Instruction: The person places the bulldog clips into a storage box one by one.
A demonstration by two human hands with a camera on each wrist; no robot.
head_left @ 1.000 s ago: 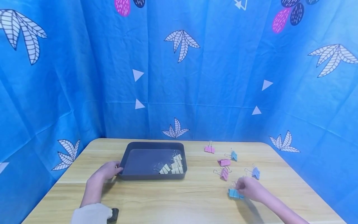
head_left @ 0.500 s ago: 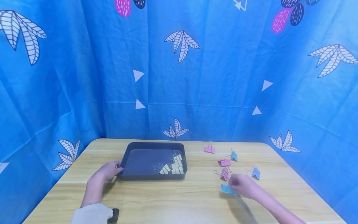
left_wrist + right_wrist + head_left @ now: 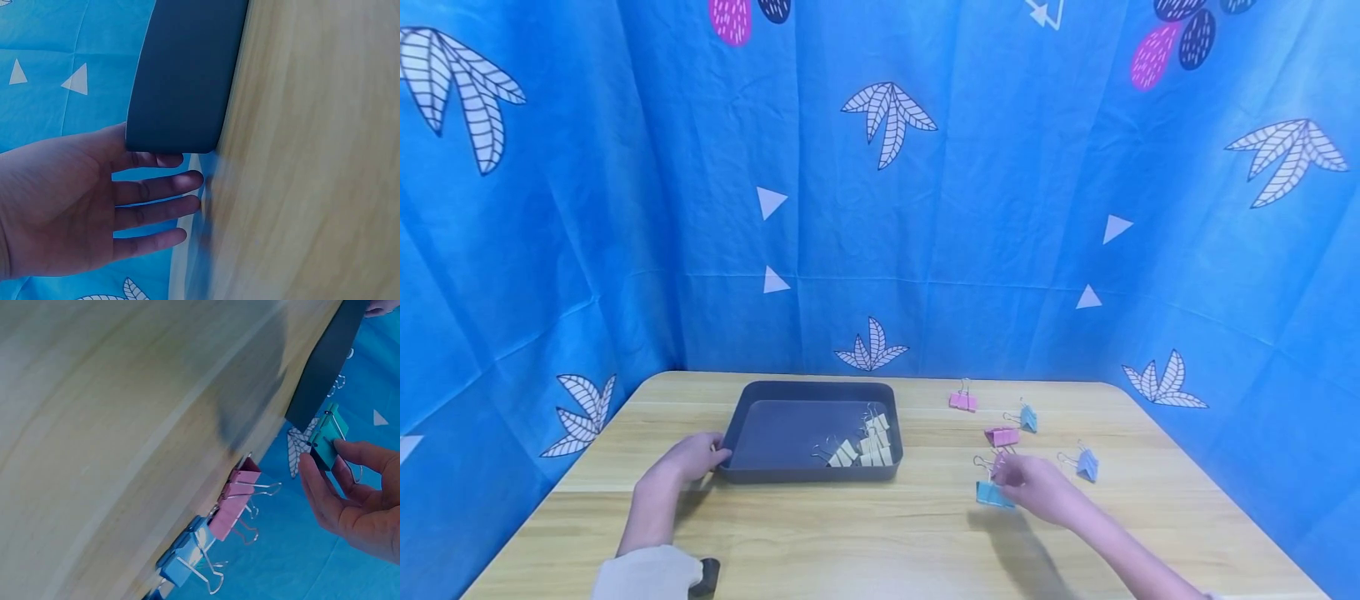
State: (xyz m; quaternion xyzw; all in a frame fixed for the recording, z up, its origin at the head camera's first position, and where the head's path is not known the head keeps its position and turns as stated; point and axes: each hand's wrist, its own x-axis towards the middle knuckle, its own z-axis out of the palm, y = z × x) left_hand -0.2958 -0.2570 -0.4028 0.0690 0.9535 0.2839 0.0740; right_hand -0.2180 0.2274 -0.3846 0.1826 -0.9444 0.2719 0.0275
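Observation:
My right hand (image 3: 1037, 486) pinches a teal binder clip (image 3: 992, 495) between thumb and fingers, and the clip (image 3: 329, 434) hangs above the table with its wire handle down in the right wrist view. A shadow falls below it. On the left, my left hand (image 3: 691, 456) holds the front left corner of a dark grey tray (image 3: 808, 475); in the left wrist view the other fingers of that hand (image 3: 69, 200) stretch loosely past the tray's end, the thumb hidden behind its wall. Several pale yellow binder clips (image 3: 874, 442) lie in the tray's right part.
Right of the tray lie pink binder clips (image 3: 963, 402), another pink clip (image 3: 1002, 437), a teal clip (image 3: 1028, 418) and a blue clip (image 3: 1086, 464). One more pink clip is partly behind my right hand. A blue curtain (image 3: 880, 233) encloses the wooden table (image 3: 820, 542).
My right hand has lifted the teal binder clip and carried it left, toward the tray. The left hand and the tray have stayed in place.

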